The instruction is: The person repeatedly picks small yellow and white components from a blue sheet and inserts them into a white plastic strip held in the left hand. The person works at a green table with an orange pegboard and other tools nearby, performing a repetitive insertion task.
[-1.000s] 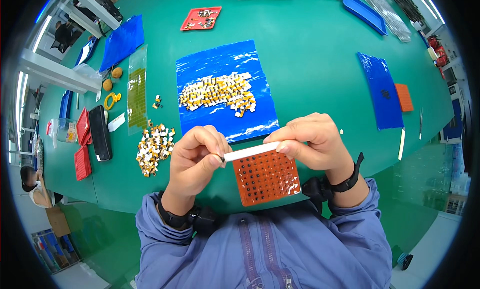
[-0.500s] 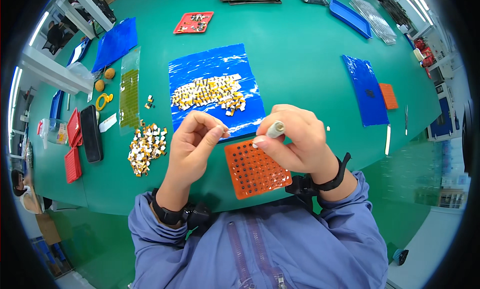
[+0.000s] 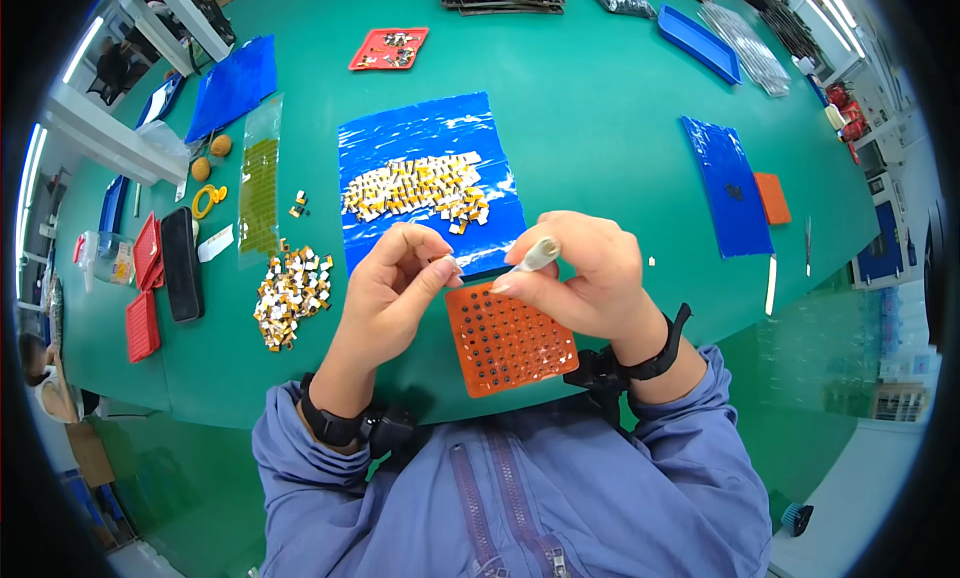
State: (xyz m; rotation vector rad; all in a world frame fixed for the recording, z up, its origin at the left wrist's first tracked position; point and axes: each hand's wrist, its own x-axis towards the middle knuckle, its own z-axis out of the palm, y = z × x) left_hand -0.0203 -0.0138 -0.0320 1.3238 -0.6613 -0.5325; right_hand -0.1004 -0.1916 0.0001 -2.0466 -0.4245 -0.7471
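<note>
Holding a small white stick-like tool [image 3: 538, 255] between thumb and fingers, the right hand [image 3: 585, 278] is kept just above the far edge of the orange tray [image 3: 510, 343]. The tool's long side runs slanted, from the right hand down and left toward the left hand [image 3: 395, 283]. Its tip is pointed at the left hand's fingertips [image 3: 447, 269], which are pinched together; something tiny may be held there, but it is too small to tell. Both hands are raised a little over the green bench [image 3: 620, 138], close together, with the wrists bent inward. The orange tray, full of small dark holes, lies right under and between the hands, nearer the body. Just beyond the hands a blue sheet [image 3: 430, 143] is spread, with a pile of small white and yellow parts [image 3: 415, 188] on it. Another heap of parts [image 3: 292, 293] lies to the left of the left hand.
</note>
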